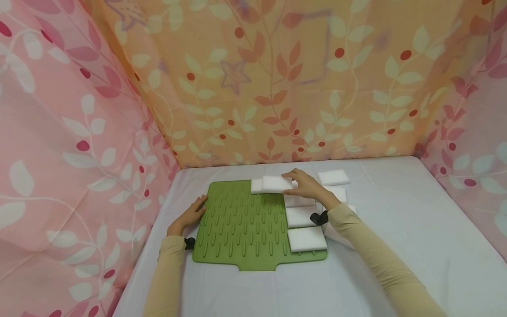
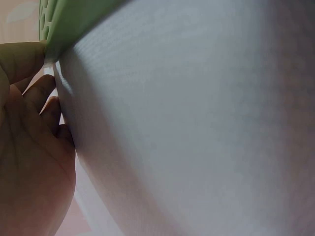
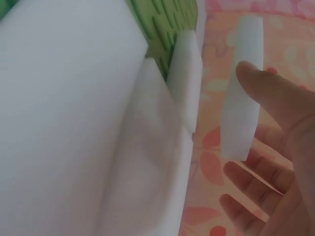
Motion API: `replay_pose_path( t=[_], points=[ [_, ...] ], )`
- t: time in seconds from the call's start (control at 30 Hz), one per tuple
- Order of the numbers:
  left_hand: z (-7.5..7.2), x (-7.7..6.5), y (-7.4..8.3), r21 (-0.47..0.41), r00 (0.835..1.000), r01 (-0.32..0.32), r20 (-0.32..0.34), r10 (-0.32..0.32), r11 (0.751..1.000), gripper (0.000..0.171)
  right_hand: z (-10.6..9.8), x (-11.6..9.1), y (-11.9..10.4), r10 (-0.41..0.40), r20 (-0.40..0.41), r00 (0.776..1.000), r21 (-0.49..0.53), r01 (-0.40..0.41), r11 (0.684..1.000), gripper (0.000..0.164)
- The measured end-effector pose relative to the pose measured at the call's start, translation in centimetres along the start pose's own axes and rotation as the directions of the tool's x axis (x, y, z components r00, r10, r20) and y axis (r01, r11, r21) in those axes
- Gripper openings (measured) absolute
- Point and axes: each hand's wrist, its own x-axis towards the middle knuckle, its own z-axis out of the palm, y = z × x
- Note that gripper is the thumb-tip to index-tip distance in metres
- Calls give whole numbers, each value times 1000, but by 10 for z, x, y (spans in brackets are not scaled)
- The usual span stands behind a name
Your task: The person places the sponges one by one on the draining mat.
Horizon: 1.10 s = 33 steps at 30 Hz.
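Observation:
A green ribbed silicone mat [image 1: 245, 220] with a short tab at its near side lies on the table. My left hand [image 1: 193, 213] rests along the mat's left edge, and its thumb [image 2: 22, 61] touches that edge in the left wrist view. Over the mat's far right part, my right hand [image 1: 306, 184] pinches a white sponge block [image 1: 275, 183] between thumb and fingers. The right wrist view shows this held sponge [image 3: 243, 93] raised off the others. Another white sponge [image 1: 256, 186] lies below it at the mat's far edge, partly hidden.
Down the mat's right side run several white sponges, the nearest one [image 1: 307, 239] at the front corner. More loose sponges lie to the right, one [image 1: 333, 177] at the back and others partly behind my right arm. Patterned cloth [image 1: 269, 88] hangs around the white-covered table [image 1: 404, 211].

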Motion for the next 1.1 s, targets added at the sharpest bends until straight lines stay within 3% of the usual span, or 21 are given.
replay_pose_path(
  t=[0.53,0.87,1.1],
  points=[
    [-1,0,1,1,1000,20,7,-20,1000,53,26,6,-15,-59,12,998,-109,60,992,65],
    [1,0,-1,8,1000,-2,-4,2,1000,53,42,11,-23,-39,65,997,-229,53,972,65],
    [1,0,0,17,1000,21,-1,-21,1000,53,50,10,-24,-31,48,998,-270,43,962,64]
  ],
)
